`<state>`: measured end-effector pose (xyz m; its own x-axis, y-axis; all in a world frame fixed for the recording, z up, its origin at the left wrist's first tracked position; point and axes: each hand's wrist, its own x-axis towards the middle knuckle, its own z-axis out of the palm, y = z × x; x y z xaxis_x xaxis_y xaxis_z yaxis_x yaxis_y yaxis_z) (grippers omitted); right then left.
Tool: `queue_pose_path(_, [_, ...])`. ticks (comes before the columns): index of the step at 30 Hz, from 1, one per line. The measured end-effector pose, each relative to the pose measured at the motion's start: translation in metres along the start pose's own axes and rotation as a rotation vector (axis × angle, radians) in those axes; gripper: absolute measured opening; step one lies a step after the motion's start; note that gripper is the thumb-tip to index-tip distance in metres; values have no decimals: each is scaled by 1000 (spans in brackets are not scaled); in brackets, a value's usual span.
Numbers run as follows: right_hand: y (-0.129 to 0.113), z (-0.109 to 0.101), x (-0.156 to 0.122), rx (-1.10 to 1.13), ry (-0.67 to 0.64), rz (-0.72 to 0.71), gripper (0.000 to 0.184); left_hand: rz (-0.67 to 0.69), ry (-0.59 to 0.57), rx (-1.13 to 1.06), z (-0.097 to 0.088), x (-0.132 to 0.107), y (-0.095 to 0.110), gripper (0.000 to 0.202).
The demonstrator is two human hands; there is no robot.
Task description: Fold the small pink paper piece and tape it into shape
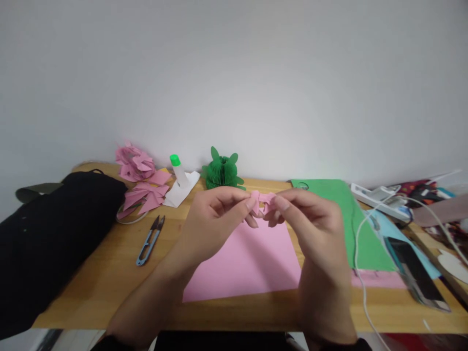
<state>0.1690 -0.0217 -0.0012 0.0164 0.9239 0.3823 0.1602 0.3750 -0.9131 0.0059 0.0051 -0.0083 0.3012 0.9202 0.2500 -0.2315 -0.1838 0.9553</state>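
A small piece of cut and folded pink paper (263, 197) is held up between my two hands, above the table. My left hand (215, 219) pinches its left end between thumb and fingers. On the other side, my right hand (310, 219) pinches the right end the same way. Small gaps show in the middle of the piece; its ends are covered by my fingertips. Below lies a flat pink paper sheet (241, 263), partly hidden by my left forearm and right wrist. Behind my hands stands a green honeycomb-paper figure (221, 170) with leaf-shaped parts.
On the left are thread snips (150, 241), a glue stick (179, 170) on white paper, pink paper scraps (146, 197) and a black bag (62, 234). To the right lie green paper (329, 195), a phone (417, 270), a power strip (380, 200) and a white cable (360, 282).
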Motion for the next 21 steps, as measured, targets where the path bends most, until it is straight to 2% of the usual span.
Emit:
queue_pose_path(4, [20,-4,19,131,8,166,29,17,48,36,-3,12,-14,14])
queue_pose_path(7, [30,-4,27,118,13,194,30,13,72,76,-5,20,-26,16])
queue_pose_path(13, [35,3,30,54,-23,208,39,50,74,160,-5,26,-39,22])
queue_pose_path(18, [43,2,33,5,-52,187,32,85,83,217,-5,29,-47,26])
queue_pose_path(21, [55,0,33,-25,-102,234,26,50,50,247,-9,30,-57,26])
